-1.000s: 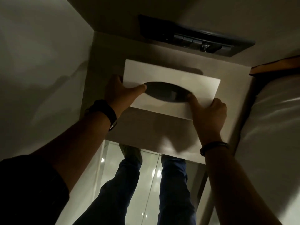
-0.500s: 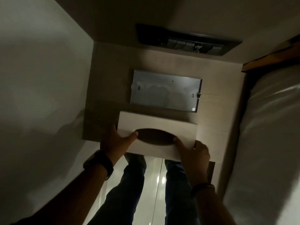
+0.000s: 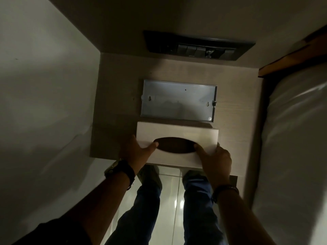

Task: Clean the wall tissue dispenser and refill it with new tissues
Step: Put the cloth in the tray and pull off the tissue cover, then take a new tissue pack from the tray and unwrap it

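Observation:
The white dispenser cover [image 3: 177, 132], with a dark oval slot in its face, is off the wall and held just below the metal back plate [image 3: 178, 100]. My left hand [image 3: 136, 151] grips its left end with the thumb at the slot's edge. My right hand [image 3: 215, 158] holds the right end, thumb also at the slot. The grey back plate stays fixed on the pale wood panel [image 3: 115, 85]; it looks empty, with two keyhole slots showing. No tissues are visible.
A dark switch panel [image 3: 198, 45] sits above the back plate. A white wall [image 3: 44, 85] is on the left and a white bed or cushion [image 3: 292, 138] on the right. My legs in jeans [image 3: 146, 200] stand on glossy floor tiles below.
The cover came off the wall: a second ago both hands held it over the plate, and it has since been drawn downward, exposing the metal back plate.

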Demonstrator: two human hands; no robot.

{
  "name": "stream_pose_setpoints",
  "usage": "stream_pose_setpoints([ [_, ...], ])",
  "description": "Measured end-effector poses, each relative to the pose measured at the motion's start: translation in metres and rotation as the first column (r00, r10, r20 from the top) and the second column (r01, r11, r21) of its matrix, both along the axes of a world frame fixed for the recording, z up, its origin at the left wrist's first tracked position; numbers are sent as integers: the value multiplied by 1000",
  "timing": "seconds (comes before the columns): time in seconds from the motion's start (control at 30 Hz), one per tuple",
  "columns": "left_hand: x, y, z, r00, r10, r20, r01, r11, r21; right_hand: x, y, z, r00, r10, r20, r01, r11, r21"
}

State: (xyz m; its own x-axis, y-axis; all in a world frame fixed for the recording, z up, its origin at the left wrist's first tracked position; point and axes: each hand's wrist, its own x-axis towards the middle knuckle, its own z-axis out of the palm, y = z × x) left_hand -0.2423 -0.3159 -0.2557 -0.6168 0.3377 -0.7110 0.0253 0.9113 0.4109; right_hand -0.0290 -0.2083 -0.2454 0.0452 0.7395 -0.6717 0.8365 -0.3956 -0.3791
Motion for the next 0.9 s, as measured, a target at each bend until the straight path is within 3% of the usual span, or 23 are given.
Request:
stream_pose_setpoints([
  [0.33,-2,-6,13,997,-52,64,50,998,33,5,2,9,997,-16,-79,13,1000,-29],
  [0.53,9,9,69,991,-117,-58,119,992,31,20,14,63,992,-124,-21,124,992,11],
  [0.63,30,31,104,977,-196,-78,201,978,58,32,29,101,978,-190,-87,194,980,36],
  [0.73,61,54,143,952,-306,-25,306,941,148,49,38,146,952,-244,-183,268,956,121],
  [0.9,137,96,209,814,-580,-23,567,786,248,116,44,224,872,-399,-283,469,847,251],
])
